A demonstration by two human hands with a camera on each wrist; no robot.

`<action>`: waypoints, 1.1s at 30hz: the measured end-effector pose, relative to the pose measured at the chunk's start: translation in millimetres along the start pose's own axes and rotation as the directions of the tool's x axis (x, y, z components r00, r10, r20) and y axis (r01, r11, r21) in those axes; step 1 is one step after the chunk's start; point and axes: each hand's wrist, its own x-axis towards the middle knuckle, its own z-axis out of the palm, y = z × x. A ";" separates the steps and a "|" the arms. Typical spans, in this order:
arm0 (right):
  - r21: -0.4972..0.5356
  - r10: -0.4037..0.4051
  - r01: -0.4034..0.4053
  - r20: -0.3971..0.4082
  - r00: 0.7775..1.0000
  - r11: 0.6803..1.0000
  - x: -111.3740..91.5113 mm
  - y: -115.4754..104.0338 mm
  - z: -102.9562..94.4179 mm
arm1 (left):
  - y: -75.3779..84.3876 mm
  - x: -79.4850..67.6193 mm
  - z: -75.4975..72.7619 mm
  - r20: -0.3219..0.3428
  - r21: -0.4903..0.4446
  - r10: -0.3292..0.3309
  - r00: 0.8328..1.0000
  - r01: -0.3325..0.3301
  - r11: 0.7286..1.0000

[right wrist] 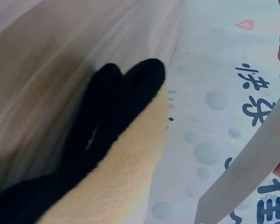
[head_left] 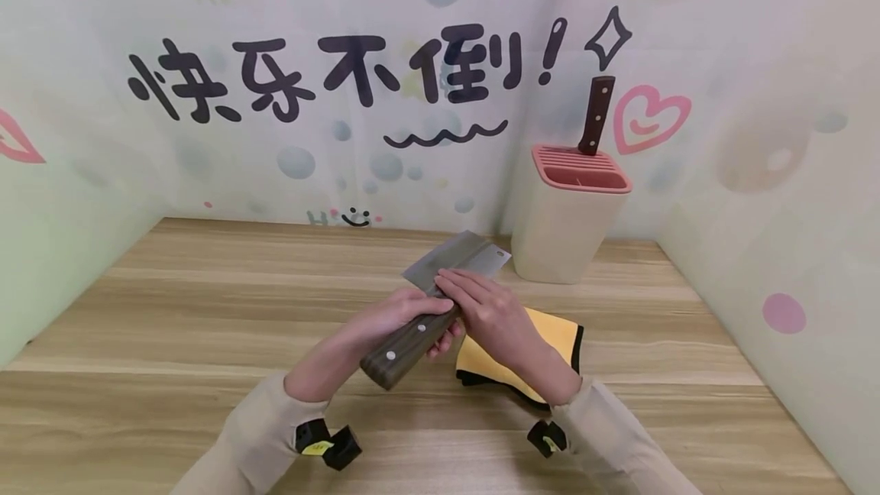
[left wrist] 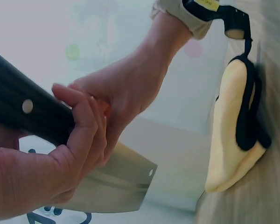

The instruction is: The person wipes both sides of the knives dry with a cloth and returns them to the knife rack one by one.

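Note:
A cleaver with a broad grey blade and a dark riveted wooden handle is held up above the table, its blade pointing away. My left hand grips the front of the handle, thumb along the top and fingers curled beneath. From the other side my right hand holds the cleaver where blade and handle meet, fingers laid across the blade's face and thumb hidden. In the left wrist view the left hand's fingers wrap the handle. Below my right wrist lies a folded yellow cloth with black edging.
A white knife block with a pink slotted top stands at the back right of the wooden table. One brown-handled knife is upright in it. A printed curtain closes off the back, and walls flank both sides.

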 end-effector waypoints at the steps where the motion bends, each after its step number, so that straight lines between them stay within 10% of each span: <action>1: 0.020 0.016 -0.016 0.000 1.000 1.000 0.8 0.4 -0.4 | 1.6 -0.1 -1.0 0.006 0.002 0.002 1.000 -0.002 1.000; 11: 0.274 0.232 -0.232 0.031 0.972 0.933 7.8 10.8 -3.8 | 16.7 -3.3 -10.8 -0.049 0.182 0.116 0.992 -0.105 0.978; 16: 0.371 0.324 -0.329 0.076 0.943 0.869 10.2 20.3 -4.6 | 26.7 -0.3 -8.8 -0.171 0.532 0.259 0.951 -0.132 0.836; 18: 0.405 0.353 -0.356 0.085 0.932 0.842 12.4 24.3 -4.6 | 28.4 4.0 -7.5 -0.226 0.644 0.342 0.912 -0.123 0.755; 22: 0.464 0.394 -0.392 0.098 0.914 0.794 16.2 30.9 -4.2 | 33.1 12.4 -4.3 -0.298 0.797 0.549 0.781 -0.112 0.593; 26: 0.496 0.422 -0.434 0.144 0.895 0.752 19.4 36.9 -5.4 | 42.0 19.4 -4.5 -0.193 0.894 0.710 0.677 -0.178 0.412; 29: 0.527 0.446 -0.480 0.200 0.872 0.701 22.3 41.7 -7.1 | 50.3 25.3 -6.8 -0.097 0.896 0.717 0.690 -0.253 0.365; 33: 0.564 0.470 -0.525 0.255 0.845 0.637 26.9 47.6 -8.8 | 60.6 33.9 -9.1 -0.050 0.852 0.658 0.751 -0.311 0.420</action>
